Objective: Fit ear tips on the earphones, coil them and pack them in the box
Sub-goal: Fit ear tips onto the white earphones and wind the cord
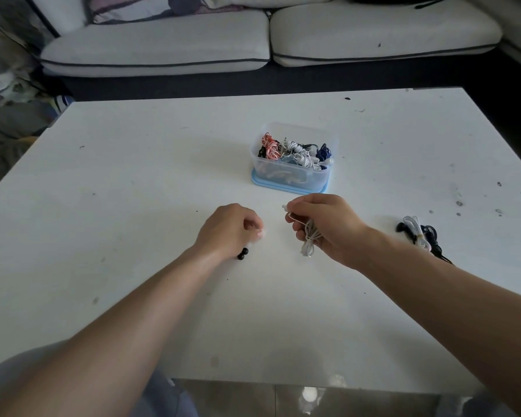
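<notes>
My right hand [325, 227] grips a bundle of white earphones [309, 239]; one white earbud sticks out to the left past my fingers and the cable loops hang below my palm. My left hand [229, 228] rests on the white table [133, 182] with its fingers curled, pinching a small white ear tip [261, 234]. Two black ear tips [243, 253] lie by my left wrist. A clear plastic box [292, 159] on a blue lid stands just beyond my hands, holding several coiled earphones in pink, white and dark blue.
A loose pile of white and black earphones [420, 234] lies on the table to the right of my right forearm. A grey sofa [253, 40] stands behind the table's far edge. The table's front edge runs near my lap.
</notes>
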Motion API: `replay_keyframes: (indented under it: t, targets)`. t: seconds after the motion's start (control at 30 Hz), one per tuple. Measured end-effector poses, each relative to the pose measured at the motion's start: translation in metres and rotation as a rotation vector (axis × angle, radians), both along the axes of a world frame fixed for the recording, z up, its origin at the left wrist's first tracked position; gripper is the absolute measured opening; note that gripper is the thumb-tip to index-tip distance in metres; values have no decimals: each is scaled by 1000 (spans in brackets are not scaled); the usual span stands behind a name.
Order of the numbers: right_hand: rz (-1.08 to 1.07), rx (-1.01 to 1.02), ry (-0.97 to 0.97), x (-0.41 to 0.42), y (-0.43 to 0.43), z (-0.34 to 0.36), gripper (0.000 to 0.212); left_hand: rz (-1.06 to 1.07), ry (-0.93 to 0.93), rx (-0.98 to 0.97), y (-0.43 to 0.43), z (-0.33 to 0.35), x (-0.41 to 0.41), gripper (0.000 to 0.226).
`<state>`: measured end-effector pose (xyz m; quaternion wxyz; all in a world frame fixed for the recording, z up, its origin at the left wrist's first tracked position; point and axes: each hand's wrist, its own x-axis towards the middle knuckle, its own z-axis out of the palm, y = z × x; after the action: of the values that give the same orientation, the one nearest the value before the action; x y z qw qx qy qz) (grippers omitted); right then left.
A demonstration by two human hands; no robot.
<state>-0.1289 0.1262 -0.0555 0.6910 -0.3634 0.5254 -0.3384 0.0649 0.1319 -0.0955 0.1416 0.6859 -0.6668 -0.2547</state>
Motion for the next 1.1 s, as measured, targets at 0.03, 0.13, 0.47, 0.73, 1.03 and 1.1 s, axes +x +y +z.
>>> replay_keyframes:
  t: [0.03, 0.13, 0.47, 0.73, 1.03, 1.1]
  targets:
    - [2, 1, 4, 0, 0, 0, 4, -4, -16, -3, 1, 0, -1, 6]
    - [11, -7, 21, 0, 0, -1, 3, 7, -42, -25, 0, 1, -3, 8]
    - [72, -131, -3, -8, 13, 6, 6, 238, 820, 39, 6, 53, -20, 16]
    - [-11, -219, -59, -11, 22, 15, 7, 281, 1274, 213, 21, 73, -32, 23]
    - [-7, -267, -114, -19, 22, 18, 9, 276, 1267, 257, 22, 77, -35, 21]
    - [-1, -283, -112, -19, 23, 18, 9, 262, 1248, 258, 21, 78, -36, 21]
